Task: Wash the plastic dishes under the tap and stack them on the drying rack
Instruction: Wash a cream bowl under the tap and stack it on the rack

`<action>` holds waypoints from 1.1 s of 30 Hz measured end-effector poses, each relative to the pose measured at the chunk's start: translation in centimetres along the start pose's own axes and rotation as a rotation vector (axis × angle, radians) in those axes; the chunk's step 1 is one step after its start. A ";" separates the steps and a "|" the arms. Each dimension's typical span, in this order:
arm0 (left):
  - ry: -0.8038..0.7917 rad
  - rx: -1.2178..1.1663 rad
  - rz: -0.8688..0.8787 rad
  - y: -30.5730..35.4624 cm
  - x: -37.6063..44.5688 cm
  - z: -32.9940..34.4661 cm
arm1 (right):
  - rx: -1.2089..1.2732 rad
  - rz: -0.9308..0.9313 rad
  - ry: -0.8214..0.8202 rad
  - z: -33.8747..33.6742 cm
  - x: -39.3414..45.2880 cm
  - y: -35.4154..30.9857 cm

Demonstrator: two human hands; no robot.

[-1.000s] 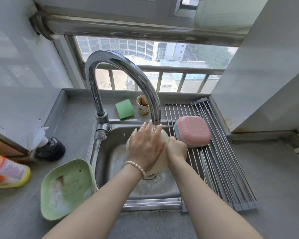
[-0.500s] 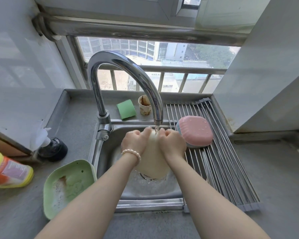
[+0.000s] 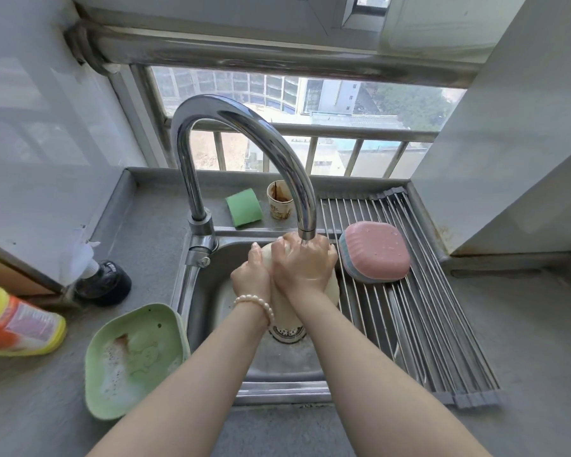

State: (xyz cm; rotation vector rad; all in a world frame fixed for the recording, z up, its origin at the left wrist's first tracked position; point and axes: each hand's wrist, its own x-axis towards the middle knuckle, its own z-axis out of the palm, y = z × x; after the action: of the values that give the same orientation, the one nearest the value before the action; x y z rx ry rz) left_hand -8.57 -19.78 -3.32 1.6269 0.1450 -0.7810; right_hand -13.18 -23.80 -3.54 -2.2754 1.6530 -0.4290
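Both hands were wrapped around a cream dish (image 3: 279, 308) over the middle of the sink (image 3: 205, 291) right under the tap (image 3: 244, 136), left hand (image 3: 251, 278) gripping its left edge, right hand (image 3: 305, 265) with fingers spread flat over it, while pink dishes (image 3: 376, 250) sat upside down on the rack's (image 3: 426, 308) back edge.

a glossy, mirror-smooth finish is shown by the curved chrome metal tap (image 3: 244, 133); the pink ribbed plastic dish (image 3: 378, 250) looks smooth, the grey stone-like counter (image 3: 524, 341) matt and speckled.
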 end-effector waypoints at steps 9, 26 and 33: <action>0.071 -0.215 -0.250 -0.7 1.4 -0.7 | -0.060 -0.413 0.092 1.8 -2.6 1.0; 0.143 -0.085 -0.223 -1.7 2.0 -1.9 | 0.838 0.616 -0.319 -0.2 0.5 5.1; -0.007 0.567 0.510 -3.5 1.1 -2.5 | 0.680 0.489 -0.208 -0.4 0.3 5.1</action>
State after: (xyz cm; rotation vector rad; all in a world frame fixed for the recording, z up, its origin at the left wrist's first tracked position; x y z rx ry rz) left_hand -8.47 -17.01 -6.77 2.0690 -0.5246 -0.4455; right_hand -17.65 -25.60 -5.25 -1.3338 1.5687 -0.5106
